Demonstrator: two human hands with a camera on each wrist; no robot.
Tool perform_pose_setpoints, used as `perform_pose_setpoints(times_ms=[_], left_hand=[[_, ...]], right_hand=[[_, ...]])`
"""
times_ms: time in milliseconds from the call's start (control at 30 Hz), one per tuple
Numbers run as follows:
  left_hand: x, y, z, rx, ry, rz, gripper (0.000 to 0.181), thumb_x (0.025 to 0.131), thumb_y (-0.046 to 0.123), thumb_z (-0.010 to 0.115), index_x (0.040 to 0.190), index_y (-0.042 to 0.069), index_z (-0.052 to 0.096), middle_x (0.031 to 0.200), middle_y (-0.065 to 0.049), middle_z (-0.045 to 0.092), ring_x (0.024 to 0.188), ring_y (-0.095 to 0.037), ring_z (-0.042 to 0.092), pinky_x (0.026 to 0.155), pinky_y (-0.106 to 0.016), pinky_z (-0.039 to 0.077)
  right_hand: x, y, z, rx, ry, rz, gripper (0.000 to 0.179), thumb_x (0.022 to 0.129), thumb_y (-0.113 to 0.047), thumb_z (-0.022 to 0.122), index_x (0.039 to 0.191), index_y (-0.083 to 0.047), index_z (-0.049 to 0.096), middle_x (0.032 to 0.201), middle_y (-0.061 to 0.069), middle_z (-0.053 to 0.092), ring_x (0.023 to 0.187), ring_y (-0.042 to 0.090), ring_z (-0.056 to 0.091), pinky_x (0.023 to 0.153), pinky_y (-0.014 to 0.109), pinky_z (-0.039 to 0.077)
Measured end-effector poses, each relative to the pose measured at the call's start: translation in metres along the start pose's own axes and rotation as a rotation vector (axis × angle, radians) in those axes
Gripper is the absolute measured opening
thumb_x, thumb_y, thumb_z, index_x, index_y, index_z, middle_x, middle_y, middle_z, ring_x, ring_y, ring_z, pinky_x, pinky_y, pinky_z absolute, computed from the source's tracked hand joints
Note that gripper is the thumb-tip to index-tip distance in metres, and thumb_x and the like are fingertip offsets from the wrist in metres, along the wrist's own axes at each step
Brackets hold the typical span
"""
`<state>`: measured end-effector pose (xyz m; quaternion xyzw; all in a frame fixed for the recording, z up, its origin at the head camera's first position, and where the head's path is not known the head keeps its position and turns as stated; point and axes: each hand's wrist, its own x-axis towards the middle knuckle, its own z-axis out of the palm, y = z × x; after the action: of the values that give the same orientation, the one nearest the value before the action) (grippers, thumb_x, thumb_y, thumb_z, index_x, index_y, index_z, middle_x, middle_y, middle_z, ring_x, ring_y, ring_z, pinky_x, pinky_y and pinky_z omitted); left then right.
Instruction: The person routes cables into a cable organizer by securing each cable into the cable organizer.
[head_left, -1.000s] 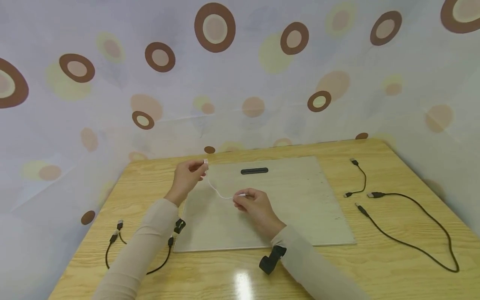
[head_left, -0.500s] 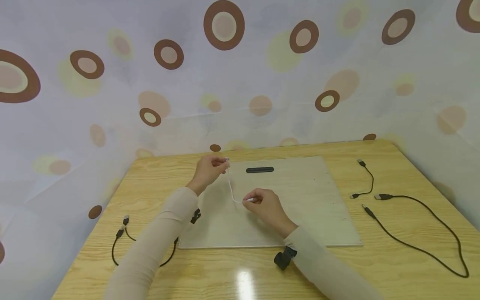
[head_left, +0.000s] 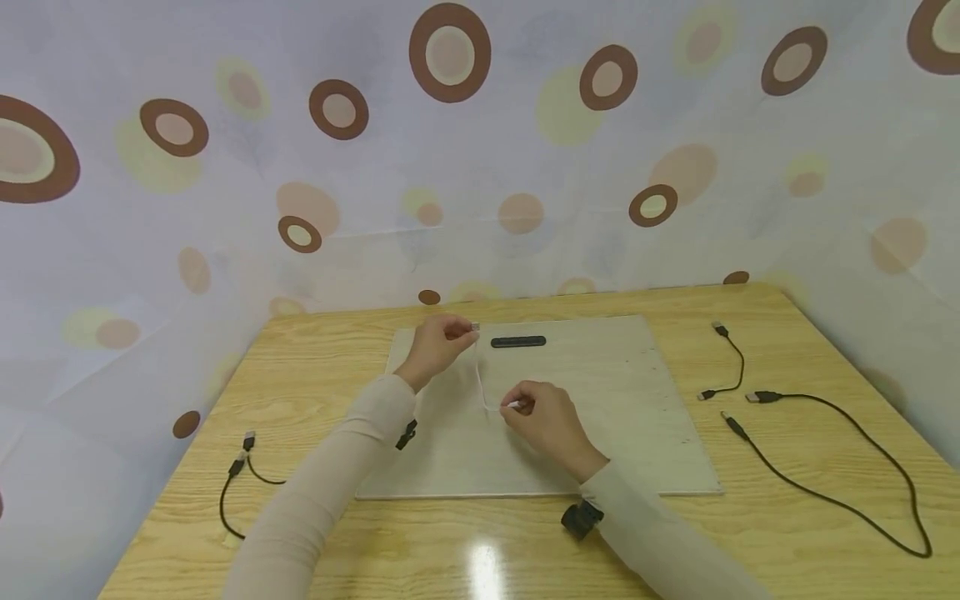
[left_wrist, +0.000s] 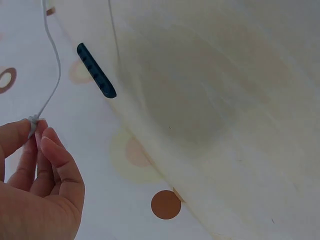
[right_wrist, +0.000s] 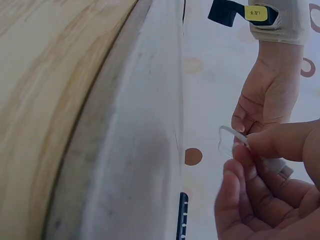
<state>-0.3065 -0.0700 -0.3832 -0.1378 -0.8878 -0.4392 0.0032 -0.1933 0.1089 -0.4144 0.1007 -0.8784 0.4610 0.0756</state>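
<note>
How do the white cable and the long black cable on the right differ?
Color: the white cable is white; the long black cable is black.
Pose: the white cable is pinched by the left hand and right hand; the long black cable lies in a wide open bend on the table.
Length: the white cable looks clearly shorter than the long black cable.
Shared: both are thin, with connectors.

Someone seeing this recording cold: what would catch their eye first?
Probably the patterned backdrop with its brown rings, filling the upper half of the head view. Below it, the left hand and right hand hold a thin white cable over a pale board. Black cables lie on the wooden table at both sides.
</note>
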Motion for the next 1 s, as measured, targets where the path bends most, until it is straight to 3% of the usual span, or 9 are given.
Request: perform_pose_setpoints(times_ms=[333,700,1000], left_hand=[[0.01,0.0,0.014,-0.018,0.003,-0.019,0.024,0.092,0.022,0.067,0.108,0.004,0.071,0.106,-0.009,0.07,0.096,-0.022,0.064,0.083,-0.033,0.053],[0.018,0.005,0.028,-0.028,0.013,0.005,0.025,0.093,0.021,0.065,0.11,0.003,0.069,0.108,-0.011,0.07,0.102,-0.024,0.065,0.085,-0.035,0.053],[0.032,-0.002,0.04,-0.094,0.068,-0.064,0.025,0.092,0.022,0.066,0.109,0.004,0.069,0.105,-0.01,0.07,0.1,-0.024,0.064,0.086,-0.036,0.052]], right_hand=[[-0.001,0.011,-0.005,-0.155,-0.006,0.013,0.001,0.08,-0.004,0.069,0.081,-0.004,0.07,0.075,0.001,0.066,0.069,0.011,0.058,0.065,0.03,0.049],[0.001,0.006,-0.002,-0.254,-0.053,-0.018,0.006,0.079,0.0,0.067,0.079,-0.005,0.07,0.073,0.0,0.067,0.066,0.011,0.058,0.063,0.031,0.051],[0.006,0.005,0.003,-0.297,-0.046,0.003,0.01,0.081,0.0,0.063,0.09,-0.003,0.068,0.075,0.003,0.064,0.064,0.013,0.054,0.06,0.03,0.048]])
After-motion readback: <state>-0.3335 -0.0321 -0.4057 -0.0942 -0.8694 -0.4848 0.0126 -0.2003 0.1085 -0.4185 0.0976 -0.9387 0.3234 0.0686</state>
